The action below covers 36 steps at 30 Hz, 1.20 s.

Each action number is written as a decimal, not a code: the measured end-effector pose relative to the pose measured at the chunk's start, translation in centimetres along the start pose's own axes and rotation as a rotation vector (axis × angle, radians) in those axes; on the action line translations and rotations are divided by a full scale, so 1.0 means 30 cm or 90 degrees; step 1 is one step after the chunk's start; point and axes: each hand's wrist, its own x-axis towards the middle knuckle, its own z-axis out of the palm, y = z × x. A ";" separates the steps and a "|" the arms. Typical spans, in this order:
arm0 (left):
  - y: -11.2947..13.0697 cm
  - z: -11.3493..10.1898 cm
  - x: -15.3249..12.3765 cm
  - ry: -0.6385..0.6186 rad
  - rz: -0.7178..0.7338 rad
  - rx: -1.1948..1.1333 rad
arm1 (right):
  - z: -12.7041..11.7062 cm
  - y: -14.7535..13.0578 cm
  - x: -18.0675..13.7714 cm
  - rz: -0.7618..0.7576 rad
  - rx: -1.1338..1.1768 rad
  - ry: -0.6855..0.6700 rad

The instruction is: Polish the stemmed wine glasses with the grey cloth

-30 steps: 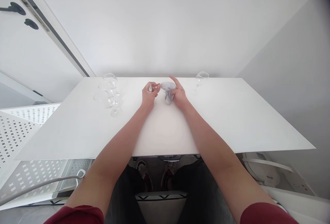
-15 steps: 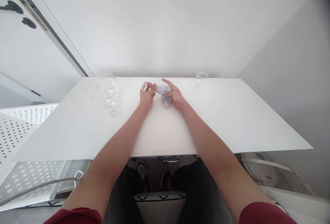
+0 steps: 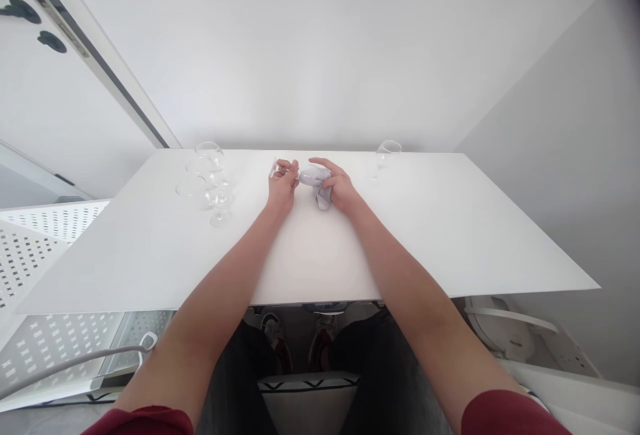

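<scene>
Near the far side of the white table, my left hand pinches a clear wine glass by its stem. The glass lies sideways, its foot to the left and its bowl pointing right. A light grey cloth is bunched in and around the bowl, and my right hand is closed on it, with the index finger stretched along the far side of the bowl. How much cloth sits inside the bowl I cannot tell.
Several clear wine glasses stand grouped at the left of the white table. One more wine glass stands at the back right, close to the wall. A white perforated rack with a grey cable is at the lower left.
The wine glass has turned in my left hand, so its foot now shows more edge-on and its bowl has tilted slightly. My right hand stays on the cloth with small movement.
</scene>
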 end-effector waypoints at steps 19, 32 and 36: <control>0.009 0.016 -0.016 -0.089 -0.007 -0.011 | -0.001 0.006 0.002 -0.052 0.009 0.112; -0.001 0.019 -0.021 -0.168 -0.079 0.011 | -0.033 -0.002 0.001 -0.148 0.089 0.240; -0.017 -0.005 -0.002 -0.126 -0.136 -0.025 | -0.022 -0.008 0.001 -0.182 0.094 0.304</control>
